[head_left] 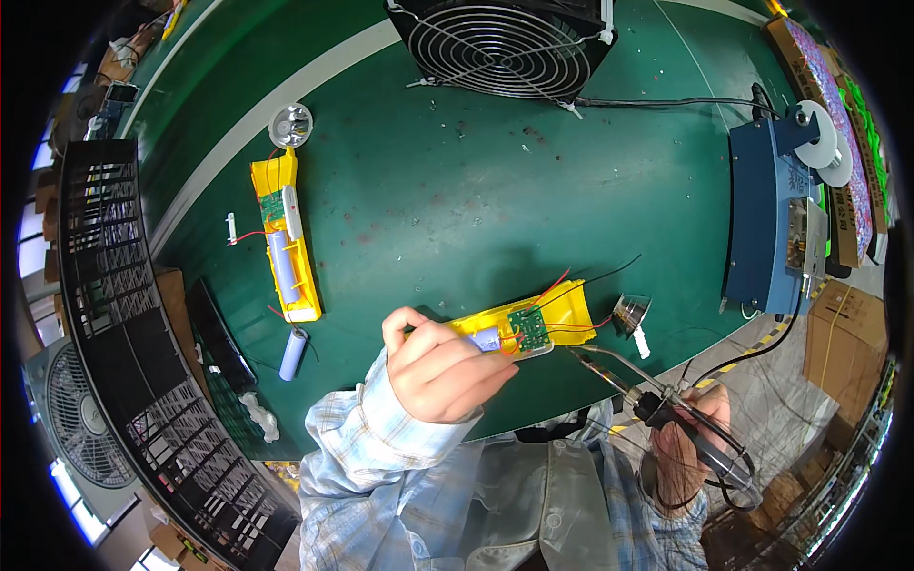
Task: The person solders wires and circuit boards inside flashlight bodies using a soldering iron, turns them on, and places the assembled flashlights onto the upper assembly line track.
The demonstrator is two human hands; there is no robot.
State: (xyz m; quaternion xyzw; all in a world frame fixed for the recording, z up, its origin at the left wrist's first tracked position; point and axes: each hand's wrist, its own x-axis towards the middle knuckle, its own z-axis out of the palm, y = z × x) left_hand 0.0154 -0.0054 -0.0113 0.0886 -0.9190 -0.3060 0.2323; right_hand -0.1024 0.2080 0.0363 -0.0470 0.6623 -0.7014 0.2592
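My left hand (436, 366) grasps the open yellow flashlight (519, 328); my right hand (687, 447) grips the soldering iron (619, 376). Soldering underway, I judge; next, the tip must reach the circuit board (526, 326) steadily.

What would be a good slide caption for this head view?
Left hand holds an open yellow flashlight housing on the green table; right hand grips a soldering iron beside it.

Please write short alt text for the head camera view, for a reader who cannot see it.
A person's left hand holds an open yellow flashlight shell with a green circuit board on a green table, while the right hand holds a soldering iron beside it. A second open shell lies further left.
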